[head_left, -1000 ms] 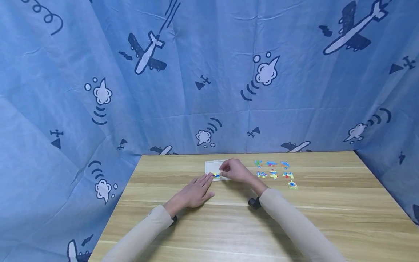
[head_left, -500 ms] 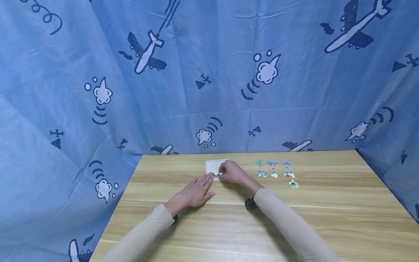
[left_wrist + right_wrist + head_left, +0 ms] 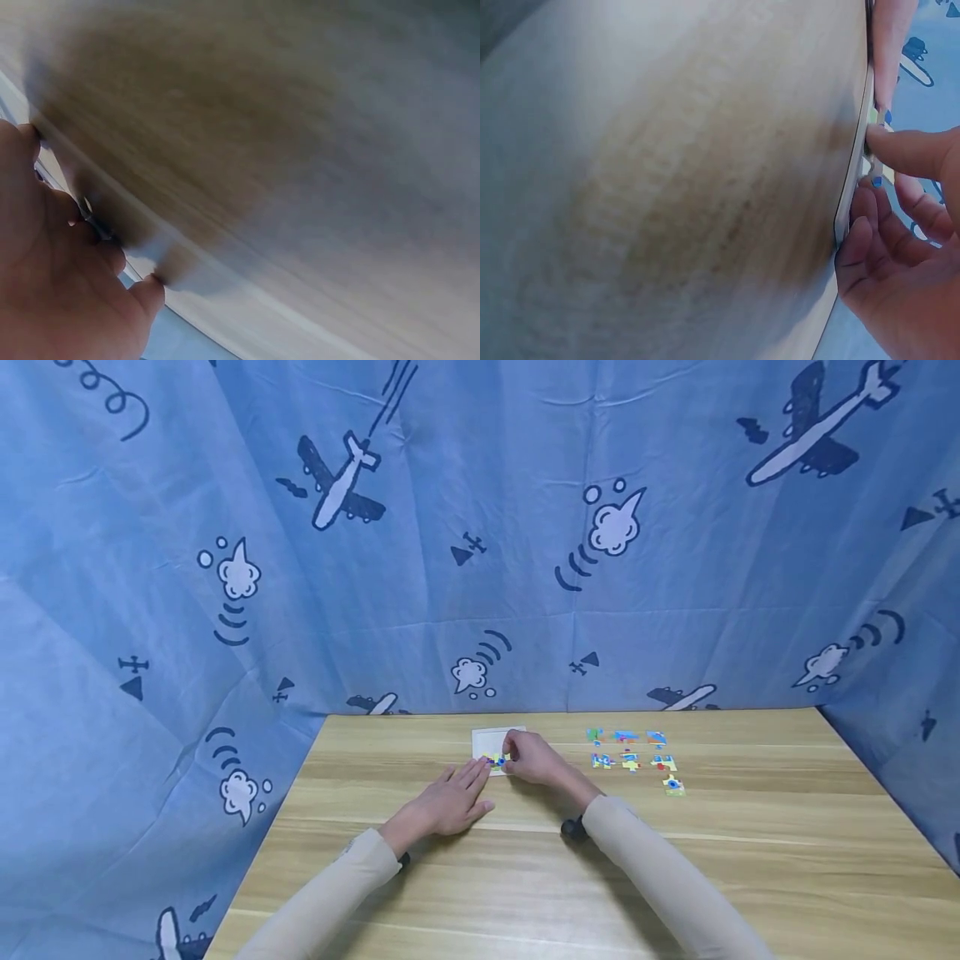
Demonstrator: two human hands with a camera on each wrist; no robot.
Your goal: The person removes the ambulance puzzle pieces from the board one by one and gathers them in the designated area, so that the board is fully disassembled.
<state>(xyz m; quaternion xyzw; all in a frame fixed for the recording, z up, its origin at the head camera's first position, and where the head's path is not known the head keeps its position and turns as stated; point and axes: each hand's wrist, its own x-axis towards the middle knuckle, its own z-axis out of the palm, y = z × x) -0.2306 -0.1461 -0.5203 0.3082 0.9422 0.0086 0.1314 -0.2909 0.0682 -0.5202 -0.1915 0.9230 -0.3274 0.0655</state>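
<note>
A small white puzzle tray [image 3: 486, 740] lies near the table's far edge. Along its near side are colourful jigsaw pieces [image 3: 496, 762], partly covered by the hands. My left hand [image 3: 448, 803] lies palm down with straight fingers, its fingertips on the tray's near left corner. From the right, my right hand [image 3: 534, 758] reaches over the tray, thumb and fingers bent. In the right wrist view, the thumb and index finger of the right hand [image 3: 904, 247] pinch a jigsaw piece [image 3: 877, 181] at the tray; most of it is hidden.
Right of the tray, several loose jigsaw pieces lie in rows on the wooden table [image 3: 510, 885], including a blue-and-red piece [image 3: 626, 737] at the back and a yellow-and-blue piece [image 3: 673, 785] nearest. A blue airplane-print curtain [image 3: 420, 568] hangs behind the table.
My right hand has come down and slightly left, from above the tray onto the pieces along its near side. The left hand has stayed in place.
</note>
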